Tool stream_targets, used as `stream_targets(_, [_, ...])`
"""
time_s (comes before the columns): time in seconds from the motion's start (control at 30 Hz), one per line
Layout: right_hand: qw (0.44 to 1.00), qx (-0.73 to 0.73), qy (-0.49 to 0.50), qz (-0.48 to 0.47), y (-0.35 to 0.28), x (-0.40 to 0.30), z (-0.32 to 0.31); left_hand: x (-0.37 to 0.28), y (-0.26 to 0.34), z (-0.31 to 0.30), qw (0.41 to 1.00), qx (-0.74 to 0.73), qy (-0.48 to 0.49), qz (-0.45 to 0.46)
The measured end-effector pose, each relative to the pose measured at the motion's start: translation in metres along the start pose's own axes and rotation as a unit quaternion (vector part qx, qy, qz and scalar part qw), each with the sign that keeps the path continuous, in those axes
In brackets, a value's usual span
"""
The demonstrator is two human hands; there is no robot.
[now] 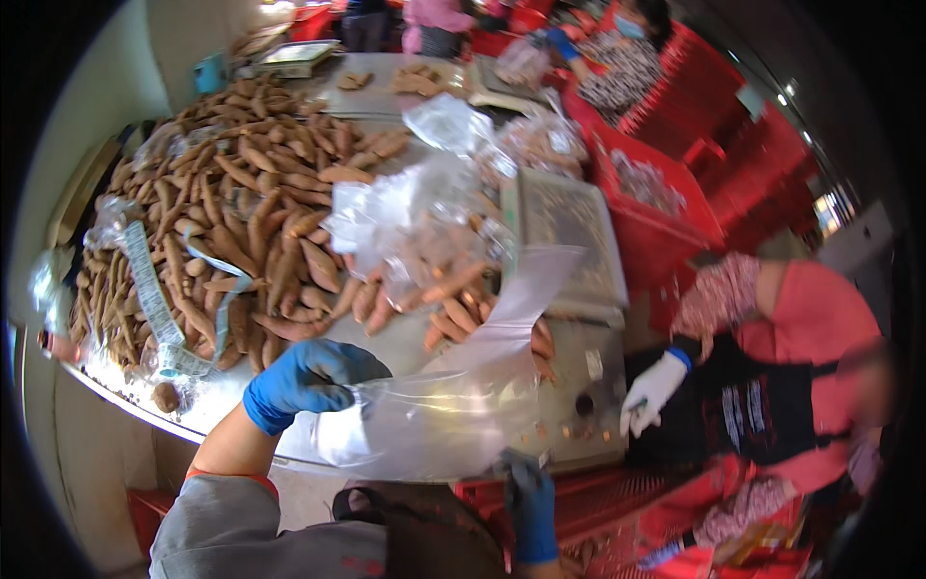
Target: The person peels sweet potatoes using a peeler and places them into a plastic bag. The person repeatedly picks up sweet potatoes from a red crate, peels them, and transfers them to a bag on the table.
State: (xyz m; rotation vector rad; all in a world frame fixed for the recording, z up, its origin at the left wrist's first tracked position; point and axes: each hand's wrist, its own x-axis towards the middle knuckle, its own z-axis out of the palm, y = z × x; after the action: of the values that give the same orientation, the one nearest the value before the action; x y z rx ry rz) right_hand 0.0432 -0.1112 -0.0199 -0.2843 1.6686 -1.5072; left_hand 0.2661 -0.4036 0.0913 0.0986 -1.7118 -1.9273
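My left hand (311,380), in a blue glove, grips one edge of a clear plastic bag (441,416) that spreads above the near edge of the metal table (304,441). At the bag's lower right corner is my right hand (530,499), also blue-gloved; it is blurred, its fingers closed at the plastic. Through and behind the bag, a small group of sweet potatoes (459,318) lies on the table. Beyond the bag stands a large heap of sweet potatoes (268,210), with a pile of clear bags (398,203) at its right side.
A platform scale (568,239) stands right of the bags. Printed label strips (152,289) lie on the heap. A co-worker's white-gloved hand (653,391) is at the table's right edge. Red crates (651,195) stand at the right, more below. Other people work at the far end.
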Motion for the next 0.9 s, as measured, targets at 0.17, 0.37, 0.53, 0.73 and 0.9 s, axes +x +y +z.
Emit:
stream_targets(0.17, [0.982,0.13,-0.115,-0.071,-0.001,0.039,-0.009,-0.008,-0.063,0.06,0.9,0.428,-0.049,0.057])
stream_targets(0.37, [0.991,0.091,-0.097,0.001,-0.025,-0.014,-0.02,-0.027,-0.083,0.09,0.82,0.559,-0.057,0.106])
stream_targets(0.53, [0.989,0.115,0.018,-0.092,-0.021,-0.023,-0.008,-0.03,-0.067,0.095,0.855,0.509,0.089,0.036])
stream_targets(0.73, [0.977,0.21,-0.024,-0.025,-0.024,-0.046,-0.005,-0.02,-0.061,0.143,0.984,0.162,-0.026,-0.068])
stream_targets(0.9, [0.99,0.089,-0.037,-0.107,-0.023,-0.048,0.003,-0.022,-0.086,0.193,0.975,0.209,-0.06,-0.049])
